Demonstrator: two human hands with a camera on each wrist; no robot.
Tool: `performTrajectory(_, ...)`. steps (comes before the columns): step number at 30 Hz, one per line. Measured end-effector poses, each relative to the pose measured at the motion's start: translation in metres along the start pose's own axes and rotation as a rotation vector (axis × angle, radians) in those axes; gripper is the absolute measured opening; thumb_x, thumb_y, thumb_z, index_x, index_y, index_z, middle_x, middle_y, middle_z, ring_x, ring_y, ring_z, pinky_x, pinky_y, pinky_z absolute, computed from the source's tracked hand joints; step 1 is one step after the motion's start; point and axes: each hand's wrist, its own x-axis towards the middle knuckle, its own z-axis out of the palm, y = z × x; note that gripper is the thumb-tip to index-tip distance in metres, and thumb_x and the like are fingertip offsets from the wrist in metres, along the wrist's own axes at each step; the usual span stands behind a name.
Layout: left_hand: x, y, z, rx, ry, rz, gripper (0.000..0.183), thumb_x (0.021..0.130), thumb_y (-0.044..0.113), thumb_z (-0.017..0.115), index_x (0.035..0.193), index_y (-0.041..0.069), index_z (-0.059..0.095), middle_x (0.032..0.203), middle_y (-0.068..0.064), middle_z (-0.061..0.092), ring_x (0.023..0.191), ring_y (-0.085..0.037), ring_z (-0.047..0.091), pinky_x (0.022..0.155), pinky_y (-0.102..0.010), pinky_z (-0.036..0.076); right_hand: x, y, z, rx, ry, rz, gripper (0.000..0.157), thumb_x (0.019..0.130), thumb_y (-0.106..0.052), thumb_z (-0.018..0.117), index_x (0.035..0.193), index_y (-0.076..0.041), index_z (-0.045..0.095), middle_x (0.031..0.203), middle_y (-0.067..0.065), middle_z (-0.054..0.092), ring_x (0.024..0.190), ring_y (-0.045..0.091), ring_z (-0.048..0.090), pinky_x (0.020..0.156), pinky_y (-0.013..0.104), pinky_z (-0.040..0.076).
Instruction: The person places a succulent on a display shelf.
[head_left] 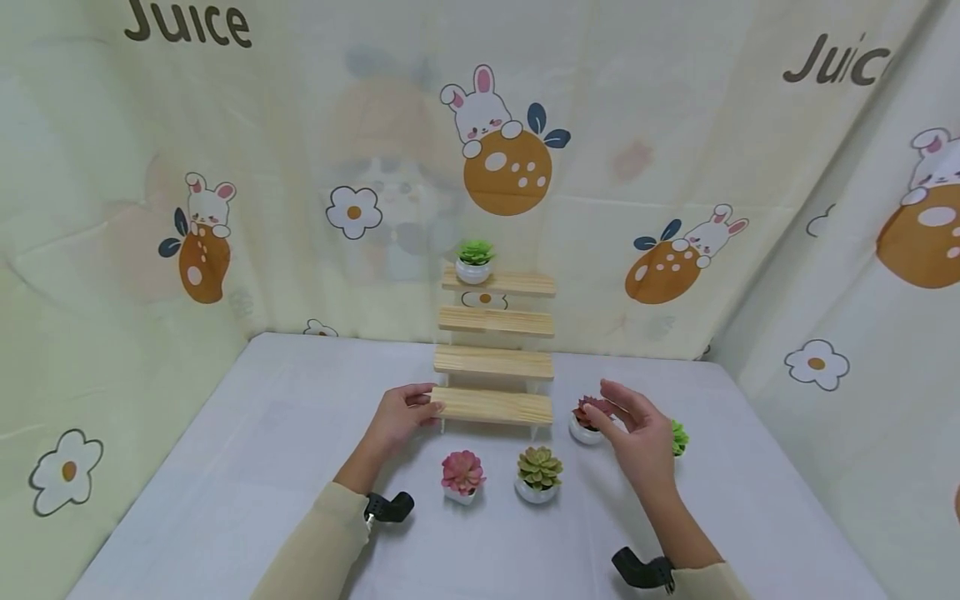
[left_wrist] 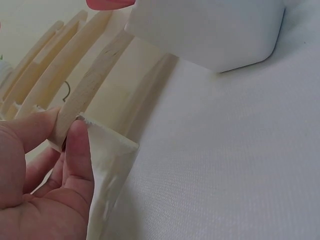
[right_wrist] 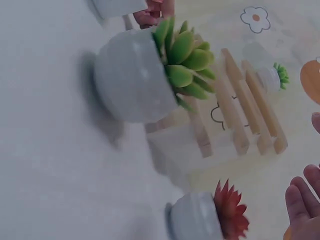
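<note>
My left hand (head_left: 401,417) pinches the left end of the lowest board of a stepped wooden plant stand (head_left: 495,406). The left wrist view shows the thumb and fingers on that board's end (left_wrist: 75,107). Over the dark red succulent in a round white pot (head_left: 585,425), my right hand (head_left: 641,433) hovers with fingers extended. In the right wrist view the red succulent (right_wrist: 231,212) is apart from the fingertips (right_wrist: 295,200). A bright green succulent (head_left: 474,260) in a white pot sits at the left of the top board.
On the white table (head_left: 247,467), a pink succulent (head_left: 462,475) and a pale green succulent (head_left: 538,475) stand in front of the stand. Another green plant (head_left: 678,437) is partly hidden behind my right hand. A printed curtain (head_left: 300,275) hangs behind.
</note>
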Motion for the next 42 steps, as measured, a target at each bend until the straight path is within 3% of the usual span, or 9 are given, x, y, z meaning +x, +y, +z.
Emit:
performTrajectory(4, 0.000, 0.000, 0.000, 0.008, -0.005, -0.014, 0.045, 0.092, 0.002, 0.074, 0.135, -0.004, 0.062, 0.114, -0.021, 0.068, 0.087, -0.016, 0.070, 0.080, -0.032, 0.066, -0.012, 0.011, -0.010, -0.017, 0.036, -0.011, 0.045, 0.087, -0.021, 0.084, 0.128, -0.011, 0.070, 0.127, 0.003, 0.072, 0.113, 0.009, 0.070, 0.098, 0.011, 0.053)
performTrajectory(11, 0.001, -0.001, -0.001, 0.008, -0.009, -0.009, 0.044, 0.092, 0.002, 0.074, 0.134, -0.005, 0.062, 0.112, -0.021, 0.069, 0.085, -0.015, 0.070, 0.077, -0.031, 0.066, -0.023, 0.026, -0.027, 0.008, 0.103, -0.064, 0.042, 0.083, -0.006, 0.085, 0.124, -0.005, 0.073, 0.121, 0.001, 0.074, 0.103, -0.004, 0.069, 0.094, 0.010, 0.054)
performTrajectory(17, 0.003, 0.000, -0.002, 0.000, -0.003, -0.005, 0.044, 0.092, 0.002, 0.074, 0.134, -0.004, 0.063, 0.110, -0.020, 0.069, 0.083, -0.015, 0.070, 0.075, -0.029, 0.066, -0.024, 0.034, -0.044, 0.005, 0.179, -0.104, 0.043, 0.080, 0.004, 0.084, 0.122, 0.000, 0.072, 0.118, 0.002, 0.075, 0.100, 0.002, 0.071, 0.094, 0.009, 0.054)
performTrajectory(20, 0.003, 0.000, -0.002, -0.002, -0.005, -0.001, 0.044, 0.092, 0.002, 0.074, 0.134, -0.005, 0.063, 0.111, -0.021, 0.069, 0.083, -0.015, 0.070, 0.075, -0.029, 0.066, -0.024, 0.038, -0.052, -0.029, 0.243, -0.103, 0.043, 0.080, 0.003, 0.084, 0.121, -0.002, 0.074, 0.116, 0.001, 0.076, 0.097, 0.005, 0.072, 0.093, 0.008, 0.053)
performTrajectory(27, 0.002, -0.001, -0.002, 0.016, -0.010, -0.013, 0.044, 0.092, 0.003, 0.075, 0.134, -0.005, 0.062, 0.111, -0.020, 0.069, 0.085, -0.016, 0.070, 0.075, -0.028, 0.065, -0.022, 0.048, -0.070, -0.134, 0.352, -0.057, 0.042, 0.079, -0.006, 0.088, 0.119, -0.006, 0.076, 0.114, -0.004, 0.077, 0.100, -0.004, 0.068, 0.084, 0.002, 0.051)
performTrajectory(34, 0.001, 0.000, -0.002, 0.017, -0.003, -0.028, 0.044, 0.092, 0.003, 0.075, 0.133, -0.003, 0.063, 0.113, -0.020, 0.069, 0.087, -0.017, 0.070, 0.078, -0.031, 0.066, -0.018, 0.057, -0.077, -0.165, 0.323, 0.137, 0.056, 0.080, -0.019, 0.090, 0.131, -0.009, 0.069, 0.122, -0.011, 0.071, 0.109, -0.007, 0.059, 0.088, 0.001, 0.049)
performTrajectory(38, 0.001, 0.000, -0.001, 0.007, -0.001, -0.024, 0.043, 0.092, 0.002, 0.074, 0.133, -0.004, 0.063, 0.113, -0.020, 0.068, 0.086, -0.016, 0.070, 0.080, -0.034, 0.066, -0.016, 0.057, -0.080, -0.160, 0.214, 0.294, 0.072, 0.082, -0.027, 0.089, 0.145, -0.012, 0.057, 0.142, 0.001, 0.060, 0.121, 0.003, 0.056, 0.090, 0.001, 0.048)
performTrajectory(42, 0.002, -0.001, -0.001, -0.048, -0.010, -0.013, 0.043, 0.091, -0.002, 0.073, 0.133, -0.007, 0.062, 0.108, -0.018, 0.067, 0.083, -0.013, 0.068, 0.080, -0.034, 0.066, -0.015, 0.058, -0.082, -0.180, 0.078, 0.411, 0.091, 0.084, -0.038, 0.085, 0.159, -0.016, 0.037, 0.163, 0.009, 0.040, 0.144, 0.022, 0.043, 0.112, 0.018, 0.047)
